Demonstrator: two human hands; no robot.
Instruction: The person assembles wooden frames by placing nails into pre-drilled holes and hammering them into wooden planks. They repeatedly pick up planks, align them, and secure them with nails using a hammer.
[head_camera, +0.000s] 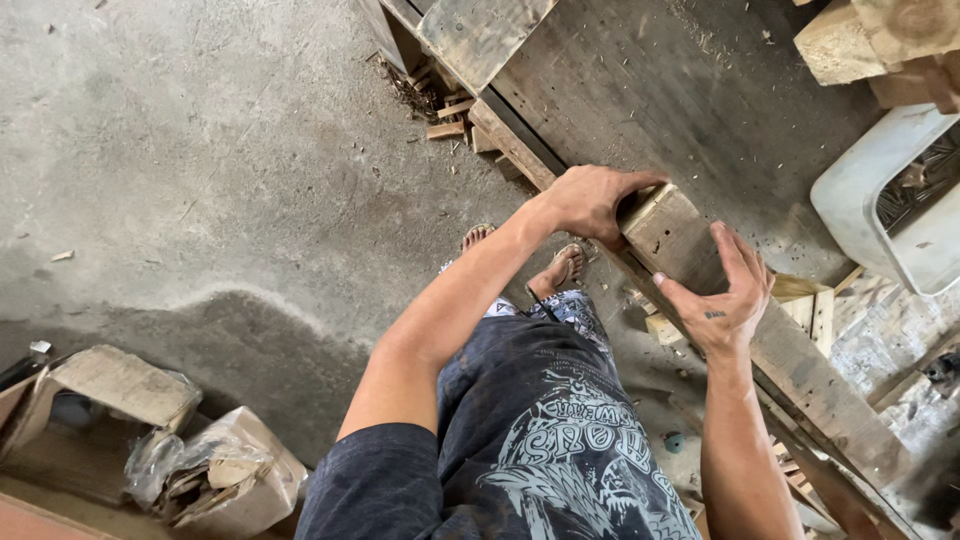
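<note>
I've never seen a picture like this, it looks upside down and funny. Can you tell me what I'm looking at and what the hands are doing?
The camera sits on a person's head and looks straight down, so you see their own arms, shirt and sandalled feet from above. There is only this one picture.

The left hand closes its grip over the end of a thick wooden block. The right hand is open, palm against the block's near side. The block lies on a long plank at the edge of a dusty workbench.

Around them: a grey concrete floor, small wood scraps, a white plastic tub on the right, and torn cardboard boxes at the lower left.
</note>
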